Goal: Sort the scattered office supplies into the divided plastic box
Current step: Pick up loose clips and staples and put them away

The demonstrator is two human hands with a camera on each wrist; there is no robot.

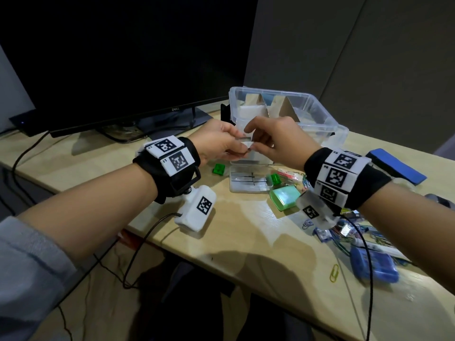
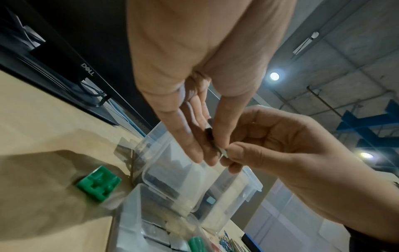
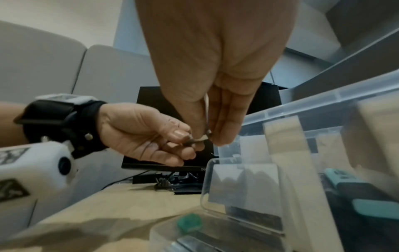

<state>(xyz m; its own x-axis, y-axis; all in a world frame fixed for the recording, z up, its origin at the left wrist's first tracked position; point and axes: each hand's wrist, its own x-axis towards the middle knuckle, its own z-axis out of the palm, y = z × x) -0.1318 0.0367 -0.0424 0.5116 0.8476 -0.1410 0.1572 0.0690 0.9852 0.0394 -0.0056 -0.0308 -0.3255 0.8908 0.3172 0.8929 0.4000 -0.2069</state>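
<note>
Desk (image 1: 246,232) below: left hand (image 1: 216,141) and right hand (image 1: 278,141) both pinch small flat strip (image 2: 222,150).

The divided box (image 1: 317,114) is set on the desk (image 1: 246,232), right of the monitor (image 1: 123,57); a small open case (image 1: 248,179) lies before it.

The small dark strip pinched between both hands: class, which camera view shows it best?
The left wrist view: the strip sits edge-on between the fingers. The right wrist view shows only its end; the head view mostly hides it.
</note>
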